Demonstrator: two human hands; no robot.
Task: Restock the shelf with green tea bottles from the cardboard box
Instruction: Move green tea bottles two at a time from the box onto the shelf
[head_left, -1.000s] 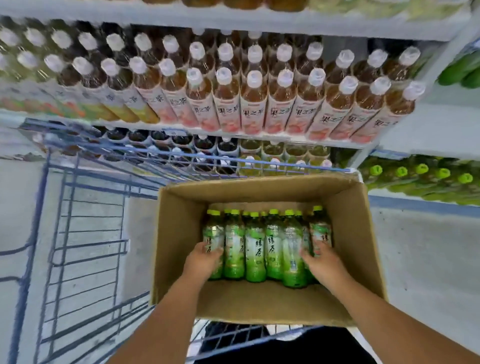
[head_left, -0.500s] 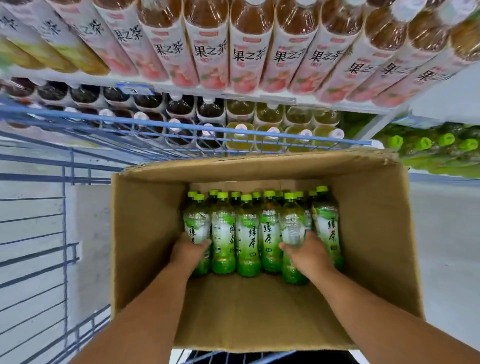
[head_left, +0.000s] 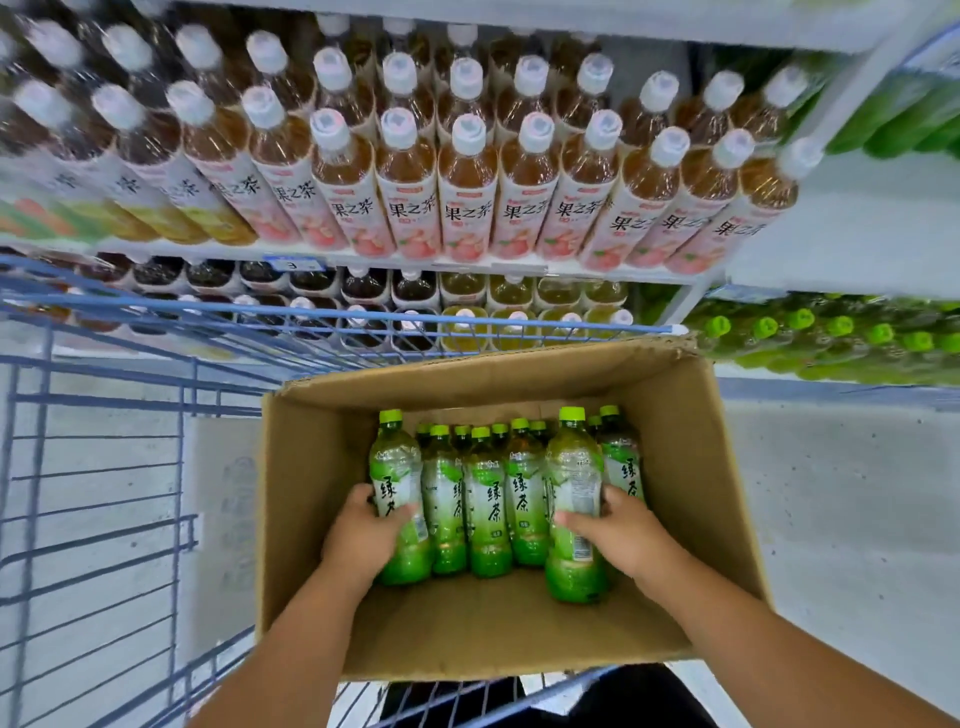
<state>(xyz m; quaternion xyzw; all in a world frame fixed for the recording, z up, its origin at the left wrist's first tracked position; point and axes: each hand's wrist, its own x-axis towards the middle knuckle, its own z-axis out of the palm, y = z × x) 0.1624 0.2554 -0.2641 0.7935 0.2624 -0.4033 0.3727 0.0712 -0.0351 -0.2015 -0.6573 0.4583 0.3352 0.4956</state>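
Both hands are down in the cardboard box (head_left: 691, 467), each wrapped round one green tea bottle. The left hand (head_left: 363, 540) grips the left end bottle (head_left: 397, 493) at its label, thumb across the front; the right hand (head_left: 618, 530) grips the right front bottle (head_left: 574, 499) the same way, fingers curled behind it. Both bottles stand upright, long axis pointing toward 12 o'clock in the picture, caps a little above those of the row of bottles (head_left: 488, 499) between them. The green-capped shelf stock (head_left: 831, 332) lies at about 2 o'clock from the box, nearer the right hand, so I judge the lift should go straight along the bottles' axes, then swing out that way.
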